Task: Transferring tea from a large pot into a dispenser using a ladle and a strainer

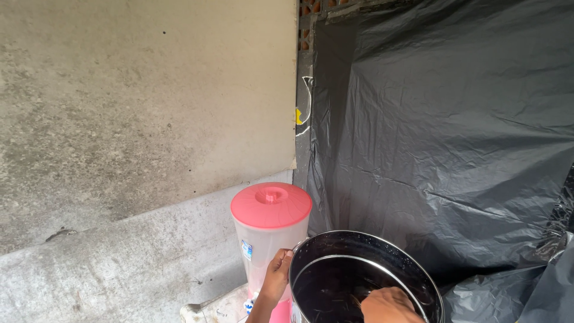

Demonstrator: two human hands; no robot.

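Bottom edge cuts off most of the big steel pot [365, 278], so what it sits on is hidden. Concrete wall [143, 101] behind, black plastic sheeting [442, 131] to the pot's right. Left hand [276, 276] has its grip on the pot's rim beside a pink-lidded dispenser [271, 230]. Right hand [388, 305] is inside the pot; grip maybe curled, can't tell.

A translucent water dispenser [269, 239] with a pink lid [271, 205] stands near the middle, its pink base low in the frame. Behind it rises a stained grey concrete wall [143, 101], with a sloped concrete ledge [119, 257] along its foot. To the right, crinkled black plastic sheeting [442, 131] hangs down. A white slab edge [209, 310] lies at the bottom.
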